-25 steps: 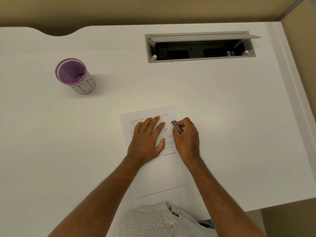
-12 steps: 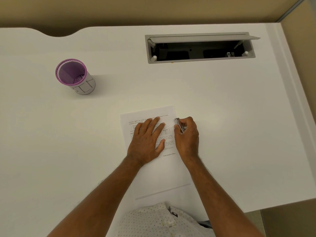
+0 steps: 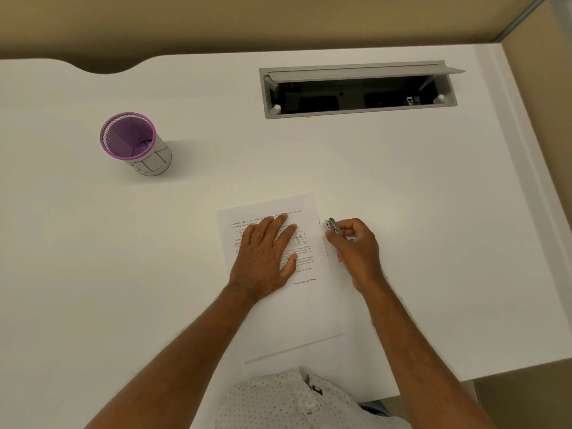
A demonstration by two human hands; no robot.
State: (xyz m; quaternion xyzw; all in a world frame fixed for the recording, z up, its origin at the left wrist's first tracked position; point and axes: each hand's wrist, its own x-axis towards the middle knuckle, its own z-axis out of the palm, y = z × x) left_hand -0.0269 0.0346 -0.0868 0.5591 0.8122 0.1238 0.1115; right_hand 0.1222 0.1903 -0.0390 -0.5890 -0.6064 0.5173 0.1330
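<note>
A printed white paper sheet (image 3: 297,305) lies on the white desk (image 3: 402,196) in front of me. My left hand (image 3: 266,258) rests flat on the printed text, fingers straight. My right hand (image 3: 353,249) sits just past the sheet's right edge, fingers curled round a small metal stapler (image 3: 332,226) whose silver tip points up and left. A bit of pink shows under that hand; what it is I cannot tell.
A purple mesh cup (image 3: 133,144) with paper clips inside stands at the left. An open grey cable hatch (image 3: 356,91) is sunk into the desk at the back right. The desk's right edge runs down the frame's right side.
My right hand has slid to the right with the stapler, off the paper's edge onto the bare desk. The left hand has stayed flat on the sheet.
</note>
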